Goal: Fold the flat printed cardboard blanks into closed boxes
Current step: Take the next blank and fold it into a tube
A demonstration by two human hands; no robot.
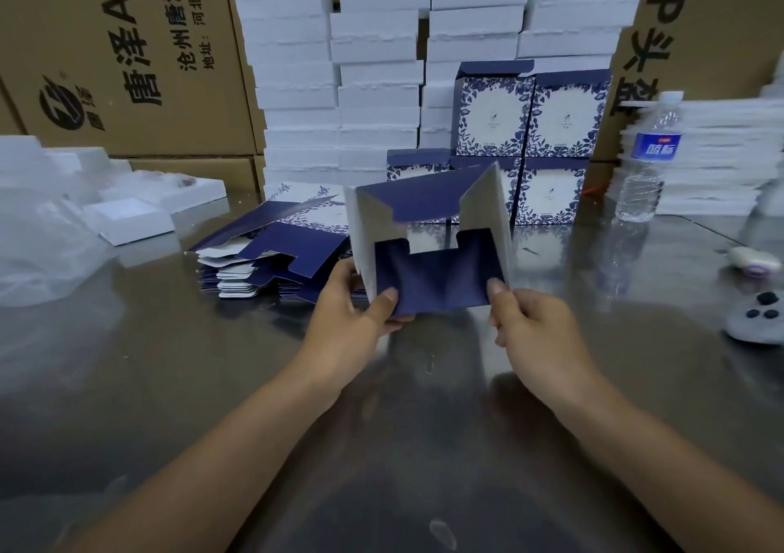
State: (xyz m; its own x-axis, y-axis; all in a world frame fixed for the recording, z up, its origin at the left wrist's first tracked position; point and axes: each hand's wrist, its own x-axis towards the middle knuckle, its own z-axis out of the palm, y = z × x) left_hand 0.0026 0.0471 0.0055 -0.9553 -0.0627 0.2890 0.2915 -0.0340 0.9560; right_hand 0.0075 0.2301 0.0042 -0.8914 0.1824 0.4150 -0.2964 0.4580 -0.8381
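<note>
Head view: a person holds a half-formed box (432,251) above the steel table (169,383). The left hand (356,310) grips its lower left corner with the thumb on the front flap, and the right hand (530,327) pinches the lower right corner. The notched flaps could crease or fail to lock if pressed in askew, because the side walls splay outward. The card is dark blue outside and plain white inside. Flat blanks (271,255) lie just beyond the left hand, and finished boxes (555,115) stand well beyond both hands.

"唐泽" on brown carton (127,64); "蓝标" on water bottle (649,158) label
</note>
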